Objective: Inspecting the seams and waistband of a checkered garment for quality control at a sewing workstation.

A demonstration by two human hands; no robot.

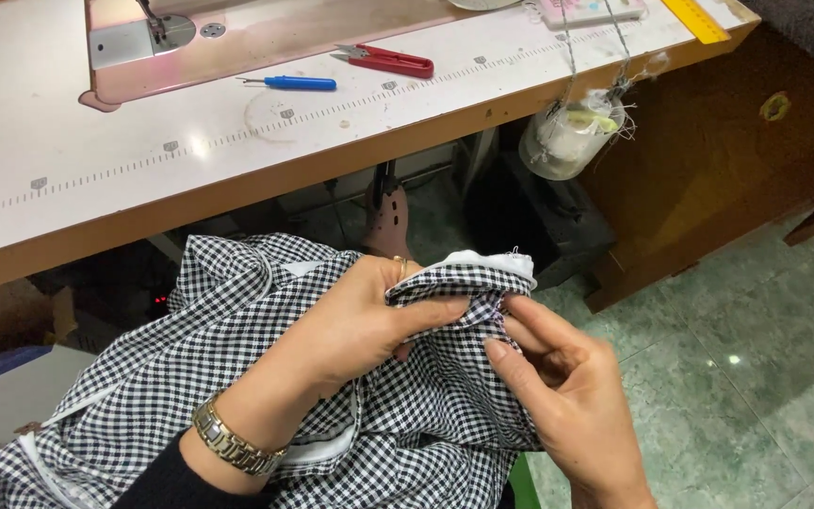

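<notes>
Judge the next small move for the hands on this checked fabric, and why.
Probably pull the pinched thread free: the right hand nips at a seam on the checked fabric that the left hand holds folded, while the seam ripper lies unused on the table.

Black-and-white gingham check all over the garment, with plain white lining showing at the folded edge. Gold-toned on the wristwatch band, gold again on the ring. Up on the white table, edged in brown wood: red for the thread snips, bright blue for the seam ripper handle, yellow for the ruler. Pale pink across the sewing machine bed. Green marbled tiles on the floor.
</notes>
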